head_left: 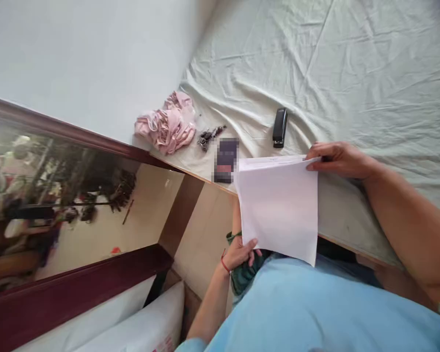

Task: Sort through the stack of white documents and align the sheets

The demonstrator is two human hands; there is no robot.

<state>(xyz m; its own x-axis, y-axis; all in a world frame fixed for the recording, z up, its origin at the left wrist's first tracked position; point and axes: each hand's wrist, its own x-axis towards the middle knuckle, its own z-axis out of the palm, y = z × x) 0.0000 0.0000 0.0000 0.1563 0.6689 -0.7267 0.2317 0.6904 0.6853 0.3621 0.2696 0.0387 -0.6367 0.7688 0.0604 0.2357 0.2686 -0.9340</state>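
A stack of white paper sheets (278, 210) is held in front of my body, its far end over the edge of the cloth-covered surface. My left hand (242, 253) grips the stack's near left corner, thumb on top and fingers underneath. At the far right corner, my right hand (339, 159) pinches the sheets between thumb and fingers. Several sheet edges show along the far side. Beyond the paper lies a black stapler (279, 128), apart from both hands. A dark phone-like item (226, 159), blurred out in the picture, lies just left of the stack.
Crumpled pink cloth (170, 124) and a bunch of keys (207, 138) lie near the left edge of the wrinkled pale sheet (370, 88). A mirror in a dark red frame (73, 274) stands at left, with white sacks (143, 322) below it.
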